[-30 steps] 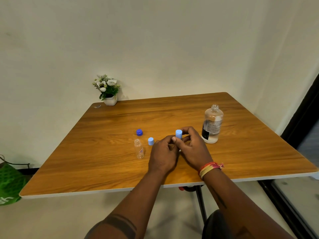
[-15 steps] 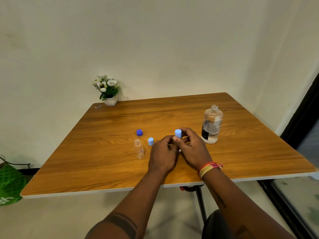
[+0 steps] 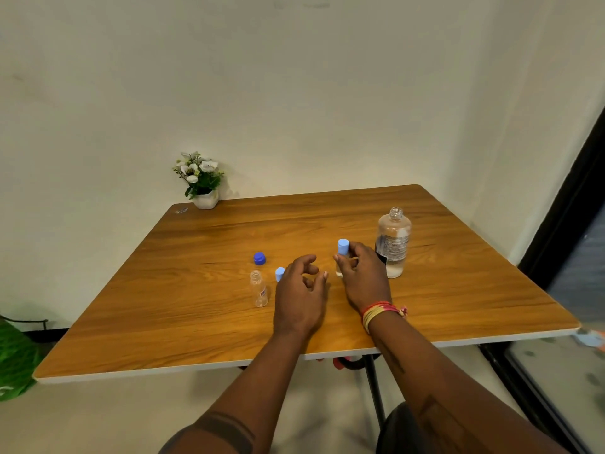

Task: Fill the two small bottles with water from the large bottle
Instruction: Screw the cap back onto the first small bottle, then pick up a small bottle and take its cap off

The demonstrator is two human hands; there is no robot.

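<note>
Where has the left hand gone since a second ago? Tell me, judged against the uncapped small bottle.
Yes. The left hand has let go of the capped small bottle and drawn left, toward the uncapped small bottle, fingers open; the right hand holds the capped one.

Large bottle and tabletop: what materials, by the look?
Large bottle: clear, glossy, probably plastic; the table shows through it, printed label on the side. Table: wood-grain top, satin sheen, pale edge band, so likely laminate rather than solid wood.

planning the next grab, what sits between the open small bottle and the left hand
In the head view, a loose light blue cap stands on the table between the open small bottle and the left hand, partly hidden by the hand's fingers.
</note>
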